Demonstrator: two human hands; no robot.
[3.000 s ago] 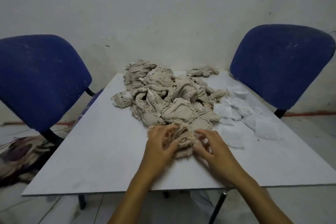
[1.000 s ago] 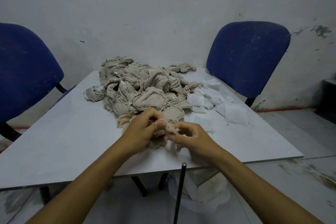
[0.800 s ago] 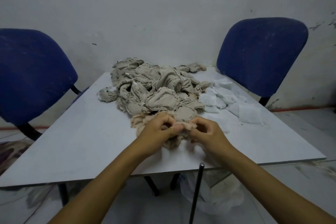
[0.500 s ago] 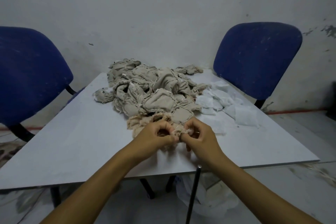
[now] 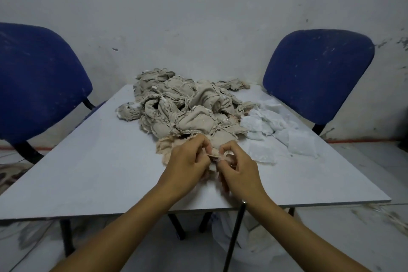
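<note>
- Foremost, peach cloth piece (image 5: 213, 156): a small frayed scrap, held just off the board at the near edge of the beige heap (image 5: 187, 110) and drawn into a thin strip between two hands.
- Left hand (image 5: 187, 165): fingers curled, thumb and forefinger pinching the left end of the scrap; its knuckles reach the heap's near fringe.
- Right hand (image 5: 238, 170): fingers curled likewise, pinching the right end of the scrap; it sits just beside the left hand, on the near side of the heap.
- Further peach-toned cloth (image 5: 165, 147): lying flat against the heap's near-left edge, partly under the left hand (whether it is one with the pinched scrap cannot be told).
- Beige heap: many crumpled pieces with ragged stitched edges, loosely piled.
- White pieces (image 5: 276, 130): thin, flat squares touching the heap's right side and spreading away to the right.
- Table (image 5: 88, 172): pale grey board beneath the heap, on dark legs.
- Blue chair (image 5: 37, 81): padded back, well to the left of the heap.
- Second blue chair (image 5: 318, 73): padded back, to the right of the heap, beyond the white pieces.
- Wall (image 5: 198, 17): whitish and scuffed, directly behind the heap.
- Black rod (image 5: 234, 238): thin, slanting down from under the right wrist, on the near side of the heap.
- White bag (image 5: 223, 234): crumpled, on the floor beneath the table, on the near side of the heap.
</note>
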